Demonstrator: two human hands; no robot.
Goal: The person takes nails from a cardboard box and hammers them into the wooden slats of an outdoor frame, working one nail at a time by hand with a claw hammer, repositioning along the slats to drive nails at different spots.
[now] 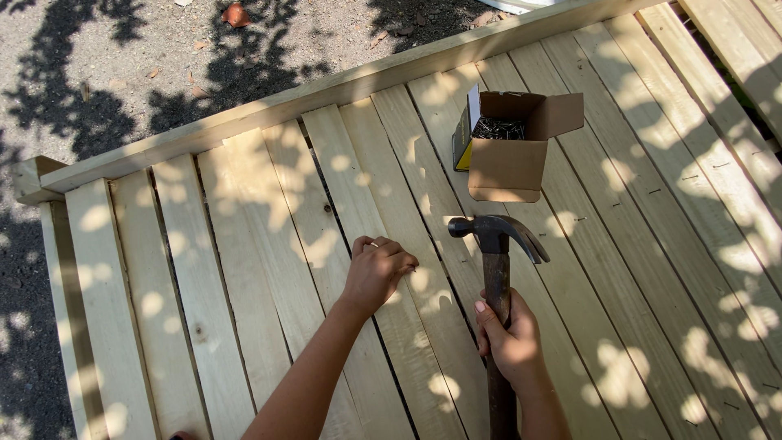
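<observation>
A large panel of pale wooden planks (269, 244) is lying flat and filling most of the view, its boards running side by side with narrow dark gaps between them and a long rail (326, 90) crossing their far ends. Dappled leaf shadow and sun patches are falling over all of it. Beyond the rail, gravel ground (106, 57) is showing, with a few dry leaves scattered on it. On the planks toward the far right, an open cardboard box (509, 167) is sitting with its flaps standing up, and dark nails (498, 127) are lying heaped inside it. Nearer the person, a claw hammer (495, 244) is standing upright over the boards, its dark metal head pointing left and its claw curving right, just this side of the box and apart from it. The right hand (511, 338) is gripping the hammer's handle partway down, fingers (486, 314) wrapped tight around it. The left hand (376, 270) is resting against a plank just left of the hammer head, its fingers curled together and pinched at the tips; whether they are holding a nail is too small to tell. A few nail heads are dotting the boards at the right.
</observation>
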